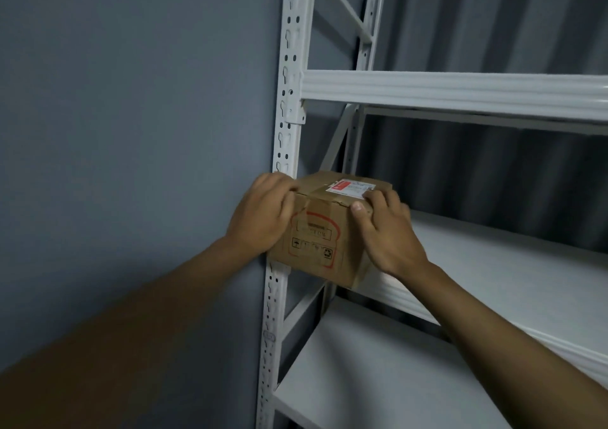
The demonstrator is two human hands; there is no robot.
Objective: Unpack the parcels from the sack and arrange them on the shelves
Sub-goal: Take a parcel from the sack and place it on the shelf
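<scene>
1. Left hand (260,213): centre-left of frame, fingers curled over the upper left edge of the cardboard parcel (324,231), palm against its left side. Gripping.
2. Right hand (385,231): centre of frame, fingers wrapped over the parcel's upper right edge, thumb (357,207) pressed on the near face just under the top rim. Gripping.
3. Both forearms run in from the bottom corners of the frame and converge on the parcel.
4. Parcel: brown box, red outline print and handling symbols on the near face, white shipping label (350,187) with a red band on top, clear tape along the seam. Held at the left end of the middle shelf (493,264); its near lower corner overhangs the shelf's front beam. Cannot tell whether the base rests on the shelf board.
5. White slotted upright (284,106) just left of the parcel, partly behind the left hand.
6. Upper shelf beam (454,91) crosses upper right; lower shelf (378,379) at bottom centre.
7. Grey wall (131,116) fills the left half; ribbed grey panel (493,27) behind the rack.
</scene>
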